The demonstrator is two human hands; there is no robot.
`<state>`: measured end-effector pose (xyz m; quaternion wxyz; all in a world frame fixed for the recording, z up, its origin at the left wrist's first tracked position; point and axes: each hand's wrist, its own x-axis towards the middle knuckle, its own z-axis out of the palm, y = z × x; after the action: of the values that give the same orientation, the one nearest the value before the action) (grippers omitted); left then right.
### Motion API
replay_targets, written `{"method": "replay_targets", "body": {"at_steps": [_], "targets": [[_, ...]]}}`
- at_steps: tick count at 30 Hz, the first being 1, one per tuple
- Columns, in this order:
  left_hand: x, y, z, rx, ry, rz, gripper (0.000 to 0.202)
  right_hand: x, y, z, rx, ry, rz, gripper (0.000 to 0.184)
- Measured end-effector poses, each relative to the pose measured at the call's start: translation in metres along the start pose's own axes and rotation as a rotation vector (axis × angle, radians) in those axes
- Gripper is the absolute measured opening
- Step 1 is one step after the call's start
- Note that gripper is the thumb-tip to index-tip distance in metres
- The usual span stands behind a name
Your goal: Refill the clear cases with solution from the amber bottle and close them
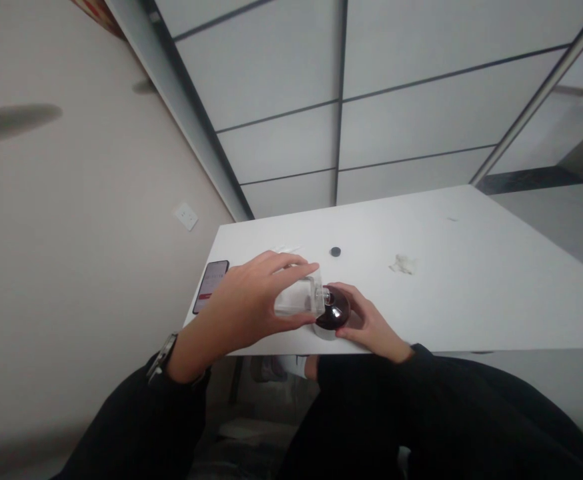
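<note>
My left hand (pixel 251 297) is closed round a clear, square-sided glass bottle (pixel 296 298), which is tipped onto its side. The bottle's neck points right and meets the top of a dark brown round bottle (pixel 337 308). Around the right side of this brown bottle my right hand (pixel 366 320) is wrapped, keeping it near the table's front edge. Whether any liquid passes between the two cannot be made out. A small dark round cap (pixel 335 252) lies on the white table (pixel 476 287) beyond the hands.
A phone (pixel 210 287) with a lit screen lies at the table's left edge. To the right of the cap is a crumpled, whitish scrap (pixel 403 265). A wall socket (pixel 186 217) is on the left wall, and panelled sliding doors (pixel 281 100) stand behind the table.
</note>
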<state>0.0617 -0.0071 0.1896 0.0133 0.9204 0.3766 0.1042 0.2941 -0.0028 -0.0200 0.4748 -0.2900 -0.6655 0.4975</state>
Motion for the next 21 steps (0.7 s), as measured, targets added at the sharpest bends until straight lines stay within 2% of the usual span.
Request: {"method": "replay_targets", "body": {"at_steps": [9, 21], "targets": [[0.006, 0.002, -0.008, 0.058, -0.049, 0.010, 0.059, 0.000, 0.000, 0.000, 0.008, 0.007, -0.009, 0.082], [0.017, 0.006, -0.016, 0.101, -0.116, 0.031, 0.052, 0.001, -0.004, -0.001, 0.010, 0.000, 0.021, 0.082]]}}
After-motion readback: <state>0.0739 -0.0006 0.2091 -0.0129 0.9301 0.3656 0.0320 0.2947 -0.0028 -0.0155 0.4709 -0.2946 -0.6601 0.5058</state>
